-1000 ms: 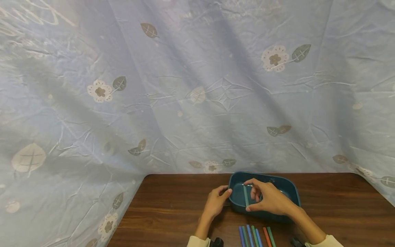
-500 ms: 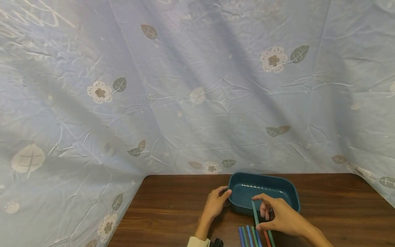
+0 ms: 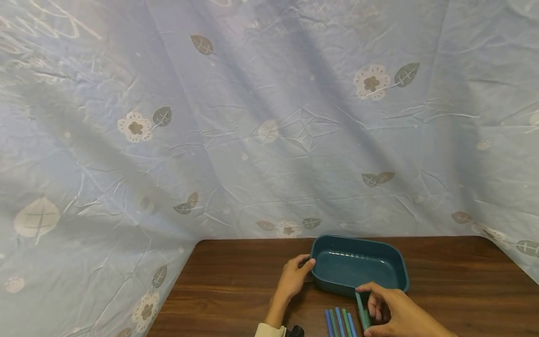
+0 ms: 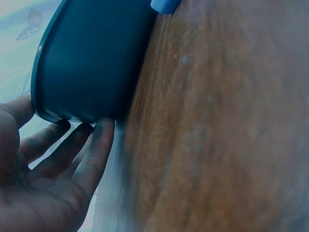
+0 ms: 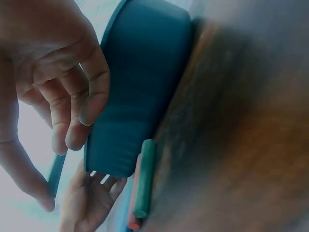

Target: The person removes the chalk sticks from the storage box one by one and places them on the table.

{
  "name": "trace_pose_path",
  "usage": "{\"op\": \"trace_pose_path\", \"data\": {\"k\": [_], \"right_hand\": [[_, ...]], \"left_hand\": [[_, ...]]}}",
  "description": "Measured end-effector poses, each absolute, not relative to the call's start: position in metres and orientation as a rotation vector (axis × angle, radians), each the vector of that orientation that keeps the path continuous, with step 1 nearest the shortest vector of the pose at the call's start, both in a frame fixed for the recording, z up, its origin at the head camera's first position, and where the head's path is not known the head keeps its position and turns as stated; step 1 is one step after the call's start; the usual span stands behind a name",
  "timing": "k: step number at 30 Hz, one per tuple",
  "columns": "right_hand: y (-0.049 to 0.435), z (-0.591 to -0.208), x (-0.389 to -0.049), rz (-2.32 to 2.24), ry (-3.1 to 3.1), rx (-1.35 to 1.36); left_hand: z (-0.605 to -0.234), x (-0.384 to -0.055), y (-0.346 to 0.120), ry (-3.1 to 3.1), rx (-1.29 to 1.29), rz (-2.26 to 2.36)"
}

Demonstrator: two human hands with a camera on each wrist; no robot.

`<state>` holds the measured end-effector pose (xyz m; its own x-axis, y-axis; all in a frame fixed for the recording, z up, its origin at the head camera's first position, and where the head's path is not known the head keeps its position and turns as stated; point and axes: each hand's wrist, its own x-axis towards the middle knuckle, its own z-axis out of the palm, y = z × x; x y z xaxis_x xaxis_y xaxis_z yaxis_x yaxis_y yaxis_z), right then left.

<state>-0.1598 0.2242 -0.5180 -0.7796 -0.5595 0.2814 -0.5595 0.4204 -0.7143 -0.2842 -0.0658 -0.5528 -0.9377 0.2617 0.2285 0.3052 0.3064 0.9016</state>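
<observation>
My left hand (image 3: 292, 278) holds the left end of a dark teal rectangular container (image 3: 355, 269), thumb at the rim and fingers against the outer wall. In the left wrist view those fingertips (image 4: 104, 126) lie on that end wall. My right hand (image 3: 397, 310) pinches a slim green stick (image 3: 360, 305) by its two ends, between thumb and index finger, in front of the container's near side. Close to this hand, in the right wrist view, a green stick (image 5: 145, 181) and a red stick (image 5: 134, 223) lie side by side. The container's visible inside holds nothing.
A row of several blue, purple and green sticks (image 3: 340, 322) lies on the brown wooden table (image 3: 236, 290), left of the right hand. Behind the table hangs a pale blue flowered cloth (image 3: 261, 187). A black object (image 3: 297, 330) sits by the left sleeve.
My right hand has moved from over the container toward the table's front and slightly right, with the green stick still pinched. The left hand has stayed at the container's left end.
</observation>
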Motion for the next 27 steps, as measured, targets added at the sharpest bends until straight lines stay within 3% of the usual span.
{"op": "trace_pose_path", "data": {"k": [11,27], "right_hand": [[0.238,-0.533,-0.157,-1.29,2.646,-1.206],[0.248,-0.54,-0.161,-1.252,2.503,-1.03]], "left_hand": [[-0.554,-0.286,-0.065,-2.514,-0.534,-1.738],[-0.551,-0.286,-0.065,-2.532,-0.526,-1.705]]}}
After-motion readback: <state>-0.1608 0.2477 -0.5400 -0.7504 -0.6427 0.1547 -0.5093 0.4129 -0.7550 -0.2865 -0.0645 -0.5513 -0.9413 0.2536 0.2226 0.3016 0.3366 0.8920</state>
